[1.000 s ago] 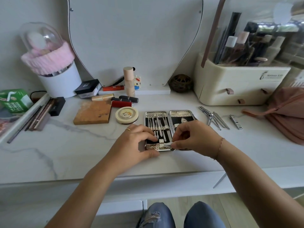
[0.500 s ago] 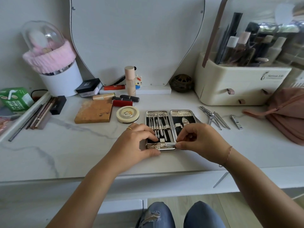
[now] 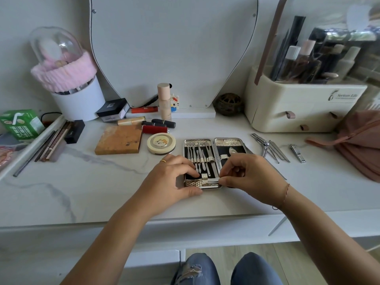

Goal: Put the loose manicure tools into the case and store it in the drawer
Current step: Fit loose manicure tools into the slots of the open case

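Observation:
The open manicure case point(image 3: 228, 142) lies flat on the marble vanity top, silver-rimmed with black lining and several steel tools under its straps. My left hand point(image 3: 174, 178) presses on the case's near left corner, fingers by a small strap. My right hand point(image 3: 249, 177) pinches a thin flat metal tool point(image 3: 212, 180) lying sideways along the case's near edge, its tip at that strap. Loose on the counter to the right lie nippers and tweezers point(image 3: 269, 148) and a nail clipper point(image 3: 297, 153).
A cream cosmetics organiser point(image 3: 304, 108) with small drawers stands at the back right, a pink bag point(image 3: 362, 140) beside it. Left of the case lie a round compact point(image 3: 161, 143), an orange palette point(image 3: 119, 139), lipsticks and pencils. A mirror stands behind. The counter's front edge runs below my wrists.
My right hand has shifted slightly right and nearer along the case's near edge, still pinching the thin tool. My left hand has stayed on the case corner.

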`<move>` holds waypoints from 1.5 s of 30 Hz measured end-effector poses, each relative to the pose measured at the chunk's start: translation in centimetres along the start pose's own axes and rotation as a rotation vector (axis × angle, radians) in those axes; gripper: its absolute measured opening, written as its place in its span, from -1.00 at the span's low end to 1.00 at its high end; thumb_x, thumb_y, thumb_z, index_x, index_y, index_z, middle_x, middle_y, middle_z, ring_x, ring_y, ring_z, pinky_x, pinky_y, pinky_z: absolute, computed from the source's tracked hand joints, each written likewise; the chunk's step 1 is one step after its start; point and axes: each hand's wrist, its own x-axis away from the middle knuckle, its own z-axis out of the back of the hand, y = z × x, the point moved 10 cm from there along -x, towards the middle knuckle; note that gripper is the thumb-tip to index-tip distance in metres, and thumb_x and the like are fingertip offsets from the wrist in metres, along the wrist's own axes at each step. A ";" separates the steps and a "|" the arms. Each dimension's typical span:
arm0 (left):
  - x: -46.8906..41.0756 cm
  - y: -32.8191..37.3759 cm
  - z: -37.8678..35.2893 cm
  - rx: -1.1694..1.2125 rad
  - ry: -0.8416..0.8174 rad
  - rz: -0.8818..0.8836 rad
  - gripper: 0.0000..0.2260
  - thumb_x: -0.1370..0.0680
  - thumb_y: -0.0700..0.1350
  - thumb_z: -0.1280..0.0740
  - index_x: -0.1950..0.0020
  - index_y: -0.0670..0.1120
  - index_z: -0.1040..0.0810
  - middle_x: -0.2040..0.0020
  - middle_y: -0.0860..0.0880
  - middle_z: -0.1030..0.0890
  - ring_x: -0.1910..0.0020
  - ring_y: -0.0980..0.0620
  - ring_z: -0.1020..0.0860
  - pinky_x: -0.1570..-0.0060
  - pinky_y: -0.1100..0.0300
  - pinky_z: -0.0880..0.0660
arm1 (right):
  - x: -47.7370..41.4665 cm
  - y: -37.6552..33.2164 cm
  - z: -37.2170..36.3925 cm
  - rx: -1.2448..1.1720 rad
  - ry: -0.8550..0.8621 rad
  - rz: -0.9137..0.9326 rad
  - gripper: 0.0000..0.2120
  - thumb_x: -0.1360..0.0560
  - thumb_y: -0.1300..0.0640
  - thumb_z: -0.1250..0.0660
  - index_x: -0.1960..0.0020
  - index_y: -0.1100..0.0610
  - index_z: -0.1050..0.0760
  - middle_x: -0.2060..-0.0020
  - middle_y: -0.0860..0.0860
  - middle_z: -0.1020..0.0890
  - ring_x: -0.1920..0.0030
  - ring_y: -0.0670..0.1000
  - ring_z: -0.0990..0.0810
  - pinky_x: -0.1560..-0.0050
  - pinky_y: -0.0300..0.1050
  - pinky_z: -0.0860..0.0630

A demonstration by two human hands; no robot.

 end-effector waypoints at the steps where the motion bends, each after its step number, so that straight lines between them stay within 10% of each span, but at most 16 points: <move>1: 0.0 0.0 0.0 0.001 0.001 0.001 -0.65 -0.29 0.20 -0.44 0.00 0.08 -0.64 -0.04 0.27 -0.51 -0.11 0.30 -0.35 -0.11 0.47 -0.24 | 0.0 0.0 0.1 0.000 0.003 0.001 -0.90 -0.32 0.20 -0.52 0.24 0.14 -0.61 0.37 -0.04 -0.62 0.37 -0.17 -0.51 0.31 -0.43 -0.38; 29: 0.0 -0.4 0.4 0.005 0.034 0.027 -0.69 -0.28 0.19 -0.47 0.07 0.09 -0.63 -0.02 0.22 -0.53 -0.12 0.22 -0.40 -0.12 0.26 -0.36 | -1.0 -1.4 -2.8 0.018 -0.001 -0.023 -0.93 -0.33 0.13 -0.51 0.22 0.05 -0.63 0.38 -0.11 -0.52 0.34 -0.22 -0.46 0.31 -0.40 -0.35; 45: 0.1 -0.5 0.3 0.045 0.010 0.064 -0.83 -0.28 0.07 -0.52 0.18 0.11 -0.64 -0.03 0.24 -0.53 -0.13 0.26 -0.38 -0.07 0.50 -0.23 | 0.1 -0.4 -1.6 0.033 0.023 -0.013 -0.96 -0.37 0.18 -0.46 0.19 0.06 -0.65 0.26 -0.03 -0.58 0.26 -0.04 -0.51 0.22 -0.24 -0.41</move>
